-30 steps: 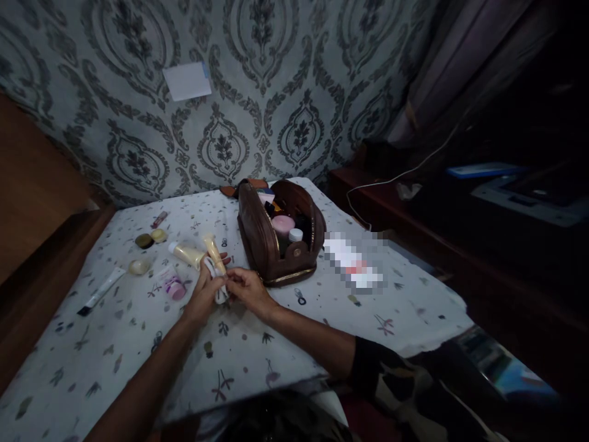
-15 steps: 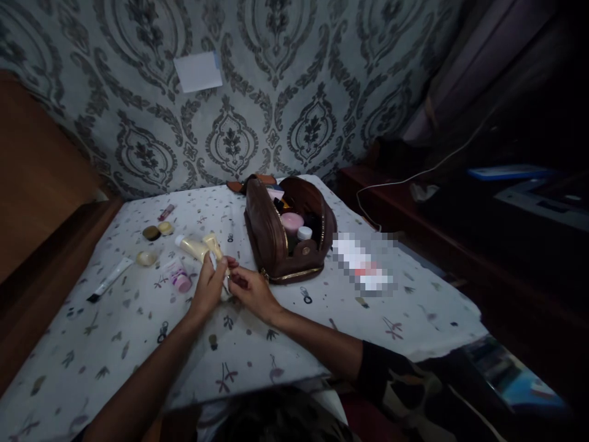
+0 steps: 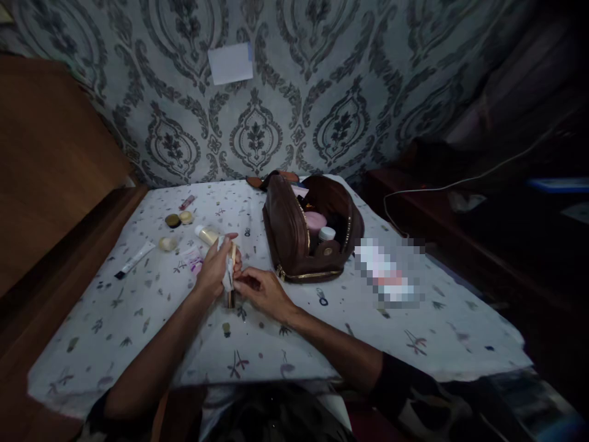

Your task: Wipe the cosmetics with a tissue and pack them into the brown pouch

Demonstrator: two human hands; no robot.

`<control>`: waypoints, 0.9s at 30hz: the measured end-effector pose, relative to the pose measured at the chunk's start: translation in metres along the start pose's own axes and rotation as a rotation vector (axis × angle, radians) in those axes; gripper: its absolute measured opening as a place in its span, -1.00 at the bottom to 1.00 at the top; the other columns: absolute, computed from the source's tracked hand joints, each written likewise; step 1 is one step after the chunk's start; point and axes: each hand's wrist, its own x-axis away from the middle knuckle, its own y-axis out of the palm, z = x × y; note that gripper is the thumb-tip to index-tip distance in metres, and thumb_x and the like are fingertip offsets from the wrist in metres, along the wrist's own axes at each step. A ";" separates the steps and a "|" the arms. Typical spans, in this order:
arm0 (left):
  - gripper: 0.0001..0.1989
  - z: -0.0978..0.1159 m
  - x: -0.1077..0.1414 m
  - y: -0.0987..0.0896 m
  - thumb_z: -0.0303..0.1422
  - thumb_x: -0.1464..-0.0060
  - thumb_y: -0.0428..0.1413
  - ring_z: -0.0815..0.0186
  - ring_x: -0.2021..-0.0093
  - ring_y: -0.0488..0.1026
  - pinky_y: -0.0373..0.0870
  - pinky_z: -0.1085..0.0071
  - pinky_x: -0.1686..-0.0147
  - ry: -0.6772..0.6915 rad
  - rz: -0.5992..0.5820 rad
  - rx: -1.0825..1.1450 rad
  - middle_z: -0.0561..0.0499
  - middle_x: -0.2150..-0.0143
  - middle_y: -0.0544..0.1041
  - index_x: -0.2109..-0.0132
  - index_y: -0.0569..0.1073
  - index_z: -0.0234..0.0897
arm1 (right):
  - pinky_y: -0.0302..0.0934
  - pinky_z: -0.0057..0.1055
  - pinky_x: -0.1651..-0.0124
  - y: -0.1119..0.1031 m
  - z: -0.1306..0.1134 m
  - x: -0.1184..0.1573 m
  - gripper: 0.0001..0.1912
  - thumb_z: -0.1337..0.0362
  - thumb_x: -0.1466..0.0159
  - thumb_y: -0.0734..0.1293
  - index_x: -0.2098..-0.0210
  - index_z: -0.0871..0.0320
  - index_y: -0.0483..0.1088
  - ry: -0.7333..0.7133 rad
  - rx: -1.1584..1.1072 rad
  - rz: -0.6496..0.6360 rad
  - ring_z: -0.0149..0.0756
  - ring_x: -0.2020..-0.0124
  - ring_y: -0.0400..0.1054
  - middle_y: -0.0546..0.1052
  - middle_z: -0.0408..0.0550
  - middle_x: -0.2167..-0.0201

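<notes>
Wrapping its fingers around a slim gold-ended tube (image 3: 230,299) and a crumpled white cloth (image 3: 227,277), the left hand (image 3: 212,270) holds both upright above the near part of the patterned tablecloth (image 3: 193,344). The right hand (image 3: 264,293) comes in from the other side, its thumb and fingertips drawn narrow against the bundle; whether they pinch the cloth or the tube, I cannot tell.

Just beyond the left hand lie a pink-and-purple tube (image 3: 193,261), partly hidden, and a cream-coloured tube with a white cap (image 3: 207,235). Farther left are a white tube with a black cap (image 3: 135,260) and a small pale round container (image 3: 167,244). To the right of the hands stands an open brown zippered bag (image 3: 288,236), holding a pink-lidded jar (image 3: 315,221) and a white-capped bottle (image 3: 327,234); a pixelated item (image 3: 384,270) lies beside it.

Toward the back left, a dark round lid (image 3: 173,220) sits next to a small yellow jar (image 3: 186,217), with a small pinkish tube (image 3: 187,202) behind. At the far side, white paper (image 3: 230,63) is on the damask-patterned wall (image 3: 299,104).
</notes>
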 end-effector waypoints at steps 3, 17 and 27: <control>-0.31 0.003 0.005 -0.001 0.17 -0.08 0.07 0.44 0.72 0.20 0.11 0.55 0.76 -0.039 -0.078 -0.211 0.16 0.60 0.34 -0.13 0.34 -0.29 | 0.15 -0.47 0.38 -0.004 0.000 -0.001 -0.67 0.01 -0.30 0.29 0.31 0.18 0.42 -0.005 -0.025 0.078 -0.39 0.45 0.31 0.45 -0.14 0.46; -0.02 0.006 0.007 -0.016 0.37 0.00 -0.14 0.40 0.73 0.20 0.09 0.51 0.77 -0.109 -0.308 -0.608 0.17 0.62 0.31 -0.34 0.10 -0.25 | 0.26 -0.50 0.37 -0.002 0.002 -0.003 -0.58 0.15 -0.19 0.41 -0.01 0.14 0.40 -0.077 -0.389 0.042 -0.39 0.37 0.40 0.50 -0.13 0.36; -0.25 0.006 0.003 -0.025 0.23 -0.20 -0.28 0.31 0.58 0.36 0.32 0.40 0.57 -0.096 -0.395 -0.798 0.10 0.49 0.42 -0.27 0.12 -0.22 | 0.19 -0.56 0.57 -0.006 -0.002 -0.002 -0.73 0.10 -0.18 0.42 0.27 0.14 0.35 -0.052 -0.361 0.066 -0.43 0.55 0.39 0.51 -0.20 0.50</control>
